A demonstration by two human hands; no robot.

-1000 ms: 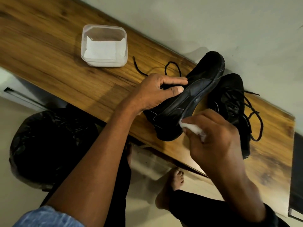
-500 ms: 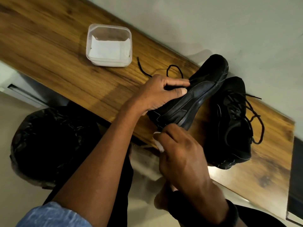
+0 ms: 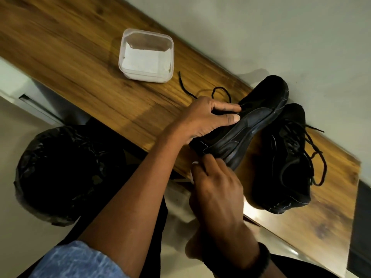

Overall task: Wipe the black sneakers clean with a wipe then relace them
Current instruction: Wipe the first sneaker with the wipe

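Gripping the first sneaker (image 3: 251, 125) in my left hand (image 3: 202, 121), I have my fingers curled over its upper and my thumb laid flat along the edge of the sole. My right hand (image 3: 216, 189) is closed tight around one wipe (image 3: 194, 163). Only a sliver of white shows past my knuckles. The wipe seems to be pressed against the heel, though my own fingers hide the contact.

I count two black sneakers. The first sneaker is tipped on its side with the sole turned toward me. Its toe points at the wall (image 3: 281, 37), and its heel hangs over the near edge of the table (image 3: 80, 57). Its sole is dark grey and smooth, with a faint dusty sheen, and the upper is matte black with thin pale stitching near the heel. The second sneaker (image 3: 281, 167) lies on the table just beside it to the right. It is laced, and the ends of its laces trail loose across the wood.

One loose lace (image 3: 184, 85) lies on the table just beyond my left knuckles and curls into a loop. Farther left stands one clear plastic tub (image 3: 146, 78), open, with folded white wipes (image 3: 142, 61) inside.

Below the table edge there is one bin (image 3: 66, 173) lined with a black bag. My bare foot (image 3: 196, 247) rests on the pale floor. A blue sleeve (image 3: 76, 261) covers my left upper arm.
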